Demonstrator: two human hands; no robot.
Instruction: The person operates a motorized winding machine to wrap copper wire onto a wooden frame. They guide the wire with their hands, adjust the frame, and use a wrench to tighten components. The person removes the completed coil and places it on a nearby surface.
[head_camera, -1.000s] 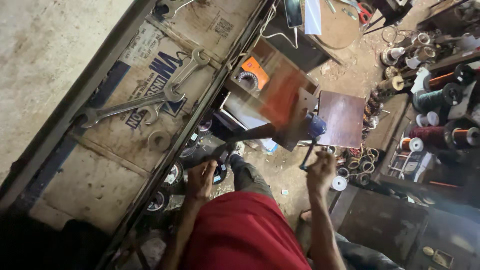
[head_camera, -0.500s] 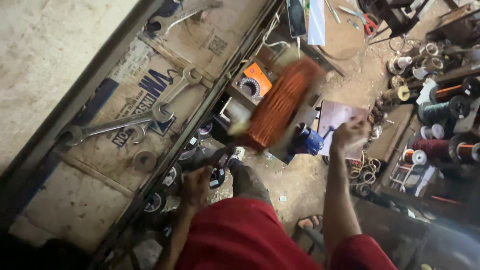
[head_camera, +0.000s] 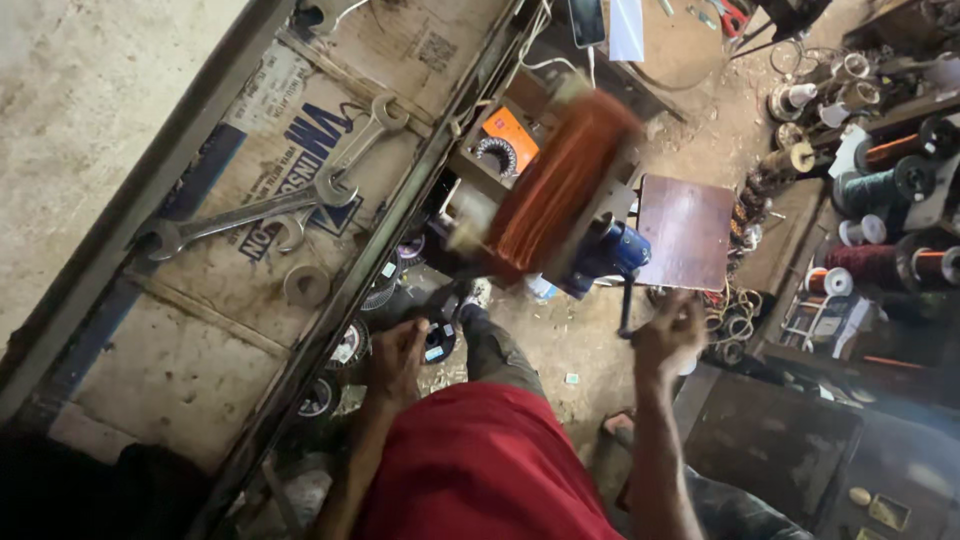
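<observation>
Red cloth (head_camera: 480, 470) of the person's clothing fills the bottom of the view, and both arms reach up from it. Left hand (head_camera: 398, 362) is low beside the dark metal rail (head_camera: 400, 220), its fingers curled down among the small spools (head_camera: 345, 345) on the floor; what it grips I cannot tell. Right hand (head_camera: 668, 335) is closed around the thin dark crank handle (head_camera: 626, 300), which hangs down from the blue winder body (head_camera: 610, 250).

Just above and between the two hands sits the copper wire coil (head_camera: 560, 185), blurred by turning. Its long axis runs tilted, from lower left to upper right, and the right hand is the nearer one, joined to it through the handle. The left hand stays well apart, lower and to the left.

Farther away, an orange dial box (head_camera: 505, 145) lies behind the coil, a brown board (head_camera: 688, 230) stands to its right, and wrenches (head_camera: 260, 210) rest on the cardboard (head_camera: 200, 340) at the left. Wire reels (head_camera: 880, 190) crowd the far right side.
</observation>
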